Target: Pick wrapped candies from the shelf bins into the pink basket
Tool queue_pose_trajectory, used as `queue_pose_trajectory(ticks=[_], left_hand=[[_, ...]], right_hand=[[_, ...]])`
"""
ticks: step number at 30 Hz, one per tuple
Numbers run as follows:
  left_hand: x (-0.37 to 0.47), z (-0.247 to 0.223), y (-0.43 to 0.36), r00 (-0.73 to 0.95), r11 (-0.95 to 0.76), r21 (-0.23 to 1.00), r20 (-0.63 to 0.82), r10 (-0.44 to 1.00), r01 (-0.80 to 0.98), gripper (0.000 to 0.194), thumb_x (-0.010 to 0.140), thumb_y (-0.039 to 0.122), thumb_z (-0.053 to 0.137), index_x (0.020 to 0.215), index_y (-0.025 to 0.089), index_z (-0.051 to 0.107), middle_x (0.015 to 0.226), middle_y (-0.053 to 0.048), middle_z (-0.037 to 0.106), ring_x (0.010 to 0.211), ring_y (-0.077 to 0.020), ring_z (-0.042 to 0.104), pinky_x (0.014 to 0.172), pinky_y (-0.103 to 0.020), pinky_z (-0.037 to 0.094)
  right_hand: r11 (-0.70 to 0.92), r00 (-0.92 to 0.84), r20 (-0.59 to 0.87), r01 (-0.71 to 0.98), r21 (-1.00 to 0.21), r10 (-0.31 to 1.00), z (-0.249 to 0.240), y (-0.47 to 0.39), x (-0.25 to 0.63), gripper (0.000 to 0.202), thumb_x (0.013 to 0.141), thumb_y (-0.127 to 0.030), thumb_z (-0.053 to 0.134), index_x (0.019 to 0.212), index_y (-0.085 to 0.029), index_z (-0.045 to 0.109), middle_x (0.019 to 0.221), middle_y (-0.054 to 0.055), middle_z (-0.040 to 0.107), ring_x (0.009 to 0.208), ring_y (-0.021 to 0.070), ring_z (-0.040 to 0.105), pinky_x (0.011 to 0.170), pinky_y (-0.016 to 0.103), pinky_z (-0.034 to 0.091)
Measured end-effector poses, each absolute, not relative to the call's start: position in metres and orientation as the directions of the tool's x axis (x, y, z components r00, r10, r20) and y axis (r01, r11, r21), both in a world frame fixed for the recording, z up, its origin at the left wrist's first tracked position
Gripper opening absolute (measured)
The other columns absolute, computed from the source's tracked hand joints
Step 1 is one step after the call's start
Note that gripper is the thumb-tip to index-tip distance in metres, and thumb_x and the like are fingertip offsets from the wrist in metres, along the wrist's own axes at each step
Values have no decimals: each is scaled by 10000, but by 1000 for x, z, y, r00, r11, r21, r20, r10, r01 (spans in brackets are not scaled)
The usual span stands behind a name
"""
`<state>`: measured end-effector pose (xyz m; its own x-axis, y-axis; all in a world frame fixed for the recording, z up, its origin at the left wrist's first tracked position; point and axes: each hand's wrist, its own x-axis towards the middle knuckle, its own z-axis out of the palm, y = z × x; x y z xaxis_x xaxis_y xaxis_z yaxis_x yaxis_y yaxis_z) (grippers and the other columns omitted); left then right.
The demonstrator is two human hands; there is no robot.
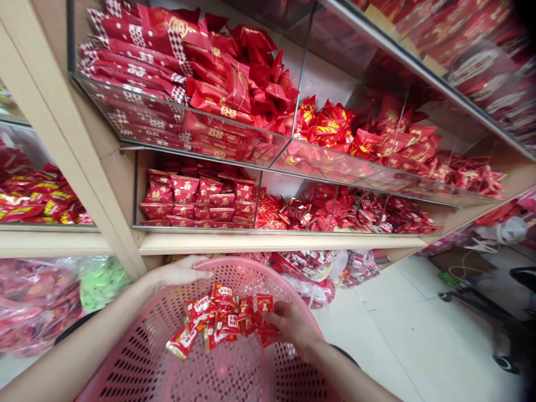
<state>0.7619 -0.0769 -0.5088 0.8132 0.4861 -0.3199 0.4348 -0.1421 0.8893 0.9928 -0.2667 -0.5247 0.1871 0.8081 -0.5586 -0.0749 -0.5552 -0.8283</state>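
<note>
A pink perforated plastic basket [285, 279] fills the lower middle of the view, tilted toward me. My left hand [180, 272] is closed over its far left rim. Inside the basket lies a small heap of red candy packets [221, 315] with gold ends and white print. My right hand [288, 326] reaches in at the right of the heap, its fingers closed on small red candy packets [265, 304]. Part of what it holds is hidden by the fingers.
Ahead stands a wooden shelf [251, 241] with clear-fronted compartments of red packets. Plastic bags [318, 273] of packets sit beneath it, and a bag with green contents [100, 279] stands at left. Right, a wheeled chair base [481, 312] rests on the tiled floor [385, 329].
</note>
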Motion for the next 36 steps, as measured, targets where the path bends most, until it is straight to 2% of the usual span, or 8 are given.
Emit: queue_pose_trajectory(ticks=[5,11,17,19,22,27,31,36], left_hand=[[762,-505,-79,812,-115,898,-323,486,426,567,679,552,550,1110,183,567,1093,-55,640,1013,-246,546,876,-325,401],[762,-504,-80,815,-87,905,-329,476,417,564,678,538,565,1103,167,567,1116,-66,632,1032,-250,542,889,-328,400],[760,-517,-74,839,-56,936,-283,464,347,510,694,492,582,1070,148,571,1115,-65,633,1027,-229,554,904,-316,400],[759,-519,-73,835,-58,935,-283,471,350,509,691,494,584,1071,156,574,1125,-61,629,1037,-231,549,908,-313,395],[760,-519,-73,837,-75,931,-284,468,358,518,684,502,585,1079,167,572,1138,-56,623,1040,-231,546,905,-308,397],[762,-514,-75,822,-71,927,-290,490,369,532,670,510,597,1050,140,567,1095,-71,640,1027,-237,553,895,-308,405],[761,-510,-76,813,-55,925,-300,499,375,549,657,509,605,1039,117,571,1077,-84,646,1010,-243,559,893,-314,405],[758,-514,-75,773,-56,902,-333,540,428,624,630,534,608,1093,120,558,1111,-88,629,1025,-245,545,898,-317,393]], right_hand=[[-494,335,-387,347,-797,859,-553,-258,996,85,646,-218,576,610,-193,502,537,-21,527,481,125,513,428,233,383],[-367,368,-167,582,-725,914,-562,-246,987,51,675,-172,514,670,-221,501,643,14,596,564,175,549,483,280,373],[-346,306,-163,849,-399,938,-549,-245,990,138,762,-189,458,825,-138,569,799,107,651,759,212,606,621,276,387],[-315,286,-134,891,-325,949,-530,-243,994,167,795,-221,446,814,-135,587,790,117,655,751,206,612,612,259,377],[-270,282,-25,884,-381,959,-486,-231,1004,249,849,-263,388,740,-158,586,648,67,637,583,154,587,538,230,344],[-94,272,355,891,-444,895,-416,-189,1033,233,857,-312,392,797,-174,570,602,5,591,534,121,524,536,218,337],[-229,297,375,950,-214,878,-396,-149,1053,139,811,-276,491,866,-180,575,764,39,622,709,154,582,606,228,371],[-333,315,181,939,83,932,-389,-117,1050,227,789,-332,548,933,-163,596,918,117,627,864,232,609,665,279,425]])
